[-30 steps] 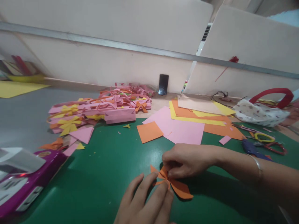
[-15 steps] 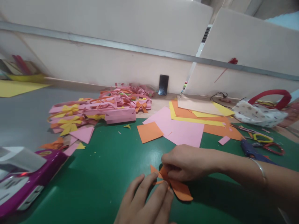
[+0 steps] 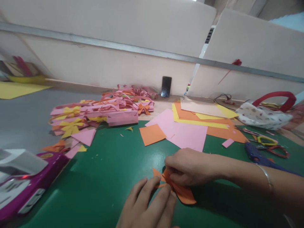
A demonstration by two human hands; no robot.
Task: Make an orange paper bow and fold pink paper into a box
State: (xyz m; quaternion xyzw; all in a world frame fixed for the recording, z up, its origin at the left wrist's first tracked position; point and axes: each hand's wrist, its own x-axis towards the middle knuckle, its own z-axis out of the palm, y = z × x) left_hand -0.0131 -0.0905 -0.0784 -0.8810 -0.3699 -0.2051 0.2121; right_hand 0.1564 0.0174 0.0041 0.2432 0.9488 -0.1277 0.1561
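Pinching the middle of an orange paper bow, the right hand curls its thumb and fingers around the fold; the bow lies on the green mat at the near centre, one pointed tail showing to the left of the hand, a broader lobe below it.

Left hand: fingers extended and held close together, tips pressing flat on the bow's left part; nothing gripped.

Right wrist: thin silver bangle.

Containers:
- White patterned basket, red handle, far right on the table. Contents cannot be made out from this angle.
- Pink paper boxes, piled at left centre among pink strips, with yellow bows and one orange bow lying on and between them. Whether anything lies inside the boxes cannot be told.

Loose sheets: orange square beside a pink sheet, both on the mat; behind them a stack of orange, yellow and beige paper.

Tools, right side: blue glue gun, yellow-handled scissors, red-handled scissors, near one another.

Near left corner: purple and white device, type unclear.

Back wall: dark phone standing upright against the partition.
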